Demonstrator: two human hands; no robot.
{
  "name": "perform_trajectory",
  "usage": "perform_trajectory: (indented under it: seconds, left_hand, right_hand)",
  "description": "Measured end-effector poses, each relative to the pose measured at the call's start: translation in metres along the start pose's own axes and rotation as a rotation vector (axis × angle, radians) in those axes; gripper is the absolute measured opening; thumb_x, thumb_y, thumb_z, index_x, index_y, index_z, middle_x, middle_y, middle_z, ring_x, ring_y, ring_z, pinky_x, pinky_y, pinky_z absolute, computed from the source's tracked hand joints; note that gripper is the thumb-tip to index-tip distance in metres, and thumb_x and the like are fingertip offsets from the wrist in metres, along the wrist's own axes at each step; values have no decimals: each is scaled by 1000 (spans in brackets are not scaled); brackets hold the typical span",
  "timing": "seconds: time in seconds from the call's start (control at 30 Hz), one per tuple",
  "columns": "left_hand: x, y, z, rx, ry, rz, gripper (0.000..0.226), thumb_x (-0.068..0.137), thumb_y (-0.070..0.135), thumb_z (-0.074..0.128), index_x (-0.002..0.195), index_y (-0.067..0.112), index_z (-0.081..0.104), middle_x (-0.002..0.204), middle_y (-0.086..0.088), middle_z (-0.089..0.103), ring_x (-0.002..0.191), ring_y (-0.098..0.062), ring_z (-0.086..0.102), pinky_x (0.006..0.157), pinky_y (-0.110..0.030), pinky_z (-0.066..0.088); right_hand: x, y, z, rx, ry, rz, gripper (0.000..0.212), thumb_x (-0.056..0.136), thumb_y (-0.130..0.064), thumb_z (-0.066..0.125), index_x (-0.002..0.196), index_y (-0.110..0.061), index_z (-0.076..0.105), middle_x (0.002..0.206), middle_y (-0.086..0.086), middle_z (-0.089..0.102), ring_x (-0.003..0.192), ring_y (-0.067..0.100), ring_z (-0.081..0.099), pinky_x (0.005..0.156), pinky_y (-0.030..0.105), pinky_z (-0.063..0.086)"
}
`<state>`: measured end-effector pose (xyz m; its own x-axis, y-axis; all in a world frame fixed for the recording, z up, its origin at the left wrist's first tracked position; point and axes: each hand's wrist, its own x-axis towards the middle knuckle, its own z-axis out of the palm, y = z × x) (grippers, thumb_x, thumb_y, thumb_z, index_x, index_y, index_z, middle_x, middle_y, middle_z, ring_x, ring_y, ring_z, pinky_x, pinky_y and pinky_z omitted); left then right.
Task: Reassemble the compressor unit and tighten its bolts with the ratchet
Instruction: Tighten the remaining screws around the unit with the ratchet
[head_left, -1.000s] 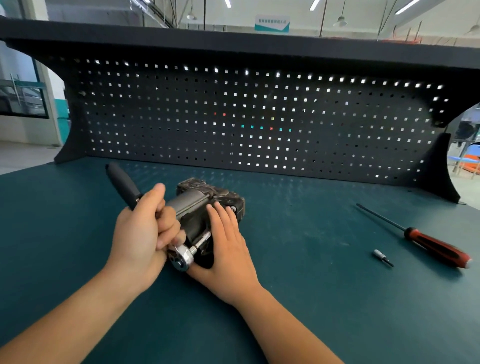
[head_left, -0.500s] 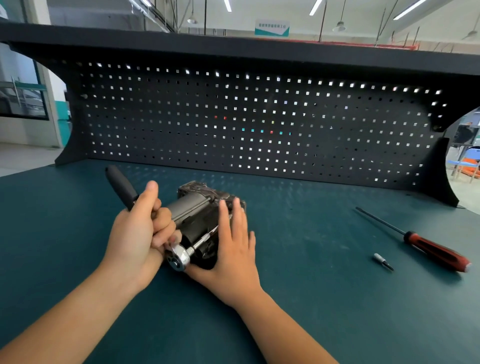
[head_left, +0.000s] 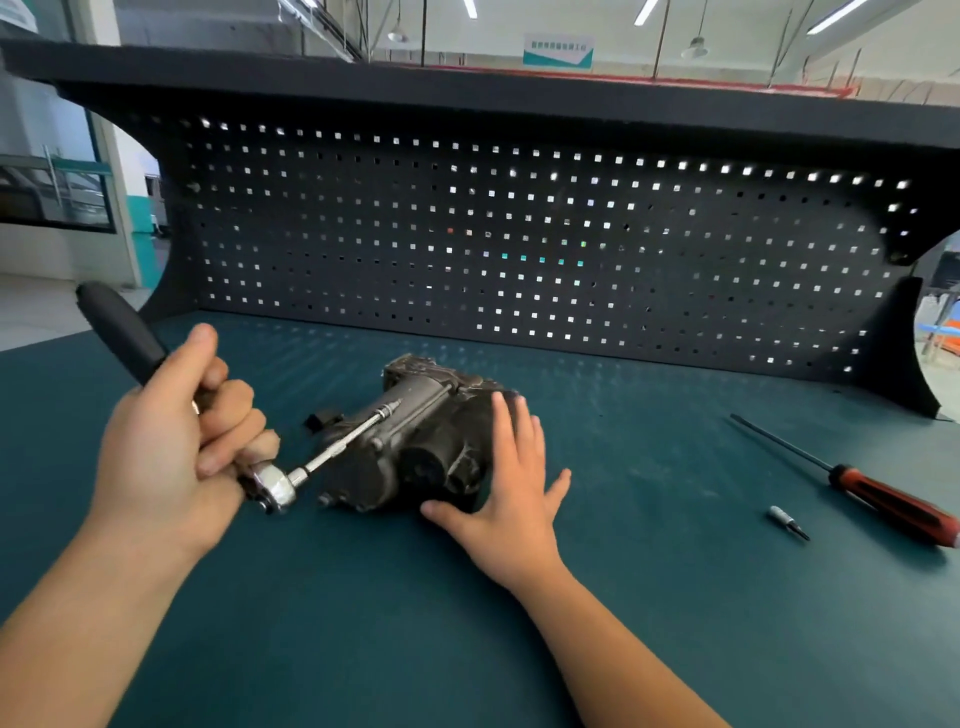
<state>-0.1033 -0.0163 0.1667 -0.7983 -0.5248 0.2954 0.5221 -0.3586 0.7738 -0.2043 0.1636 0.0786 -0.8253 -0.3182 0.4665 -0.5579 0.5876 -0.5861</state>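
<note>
The dark, grimy compressor unit (head_left: 415, 447) lies on the green bench mat, a little left of centre. My left hand (head_left: 176, 441) grips the ratchet (head_left: 275, 486) by its black handle, which sticks up to the far left. The chrome head sits just left of the unit, and a thin extension bar runs from it up along the unit's top. My right hand (head_left: 511, 478) rests flat with straight fingers against the unit's right side, thumb at its near corner.
A red-handled screwdriver (head_left: 883, 493) lies at the right of the mat, with a small loose bit (head_left: 787, 521) just in front of it. A black pegboard (head_left: 519, 234) walls off the back of the bench under a dark shelf.
My left hand drew the ratchet to the left, away from the unit's near end, so the extension bar now shows. My right hand shifted from the unit's top to its right side.
</note>
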Motion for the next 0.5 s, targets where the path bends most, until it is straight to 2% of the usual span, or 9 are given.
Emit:
perform_trajectory:
  seconds: [0.13, 0.27, 0.4, 0.5]
  left_hand:
    - [-17, 3, -11, 15, -3, 46, 39, 92, 40, 44, 58, 23, 31, 34, 13, 19, 32, -8, 5, 33, -14, 19]
    - [-40, -3, -19, 49, -9, 110, 37, 85, 39, 45, 56, 22, 28, 41, 7, 8, 31, -9, 5, 35, -14, 18]
    - [-55, -9, -22, 34, -38, 175, 37, 82, 37, 43, 55, 22, 24, 46, 3, 5, 34, -13, 4, 36, -13, 18]
    - [-61, -12, -22, 72, -79, 215, 39, 85, 35, 40, 58, 18, 17, 44, 3, 5, 32, -13, 4, 37, -11, 19]
  right_hand:
    - [2, 4, -4, 145, -42, 158, 88, 77, -40, 72, 142, -50, 14, 153, -18, -17, 143, 7, -10, 111, 54, -9]
    - [1, 4, -4, 139, -99, 147, 82, 83, -37, 67, 143, -49, 12, 155, -15, -15, 143, 8, -6, 112, 53, -5]
    - [-1, 0, -2, -69, -59, -78, 75, 90, -34, 57, 146, -43, 8, 154, -16, -14, 141, 5, -13, 113, 51, -2]
    - [-2, -5, -2, -144, -48, -222, 65, 93, -45, 46, 147, -40, 10, 154, -22, -6, 136, -6, -17, 114, 43, -3]
